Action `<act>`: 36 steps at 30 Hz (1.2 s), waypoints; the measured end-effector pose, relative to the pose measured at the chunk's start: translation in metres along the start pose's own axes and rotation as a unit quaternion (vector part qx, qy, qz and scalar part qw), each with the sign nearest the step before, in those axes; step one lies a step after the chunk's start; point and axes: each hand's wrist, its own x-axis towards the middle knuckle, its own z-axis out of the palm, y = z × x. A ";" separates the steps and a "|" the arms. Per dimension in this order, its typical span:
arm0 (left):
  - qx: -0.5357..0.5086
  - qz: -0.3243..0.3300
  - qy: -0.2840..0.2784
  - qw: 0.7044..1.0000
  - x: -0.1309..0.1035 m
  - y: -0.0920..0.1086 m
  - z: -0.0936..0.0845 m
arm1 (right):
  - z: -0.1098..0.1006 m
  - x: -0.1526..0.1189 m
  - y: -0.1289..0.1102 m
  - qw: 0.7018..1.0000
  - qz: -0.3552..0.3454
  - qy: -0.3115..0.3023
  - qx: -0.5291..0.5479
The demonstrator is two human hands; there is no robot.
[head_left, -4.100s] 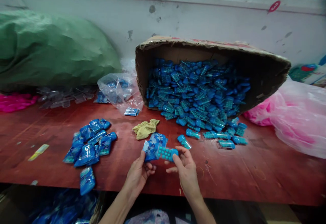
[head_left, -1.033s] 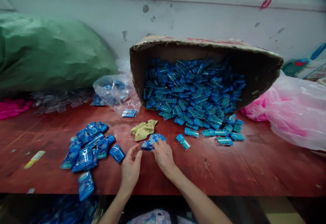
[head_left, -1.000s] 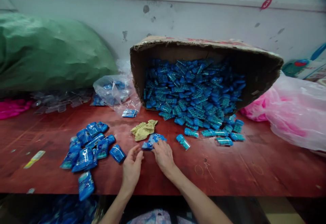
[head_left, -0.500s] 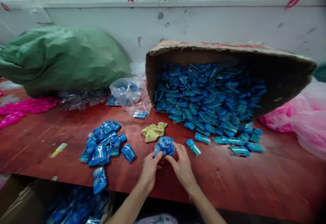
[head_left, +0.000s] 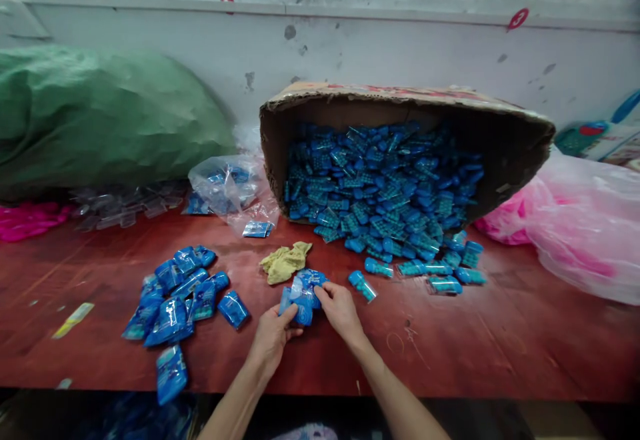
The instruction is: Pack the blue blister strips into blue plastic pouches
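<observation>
Packets (head_left: 303, 297) between left fingers (head_left: 288, 315) and right fingers (head_left: 327, 289)

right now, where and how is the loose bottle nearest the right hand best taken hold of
Probably mid-body, from above: the bottle lies on its side, blue cap pointing away and left, so its long sides seem pinchable by thumb and fingers.

Head view faces the table (head_left: 450, 350) (from above).
</observation>
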 end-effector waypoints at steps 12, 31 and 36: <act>-0.001 0.011 0.057 0.998 0.000 0.003 -0.001 | -0.020 -0.022 -0.014 0.988 -0.046 0.069 -0.128; 0.402 0.095 0.008 0.911 0.003 0.010 -0.005 | -0.007 0.008 -0.004 0.982 -0.052 -0.001 -0.181; 0.692 0.193 0.044 0.694 -0.016 0.020 -0.009 | -0.014 0.012 -0.005 0.977 -0.062 0.010 -0.205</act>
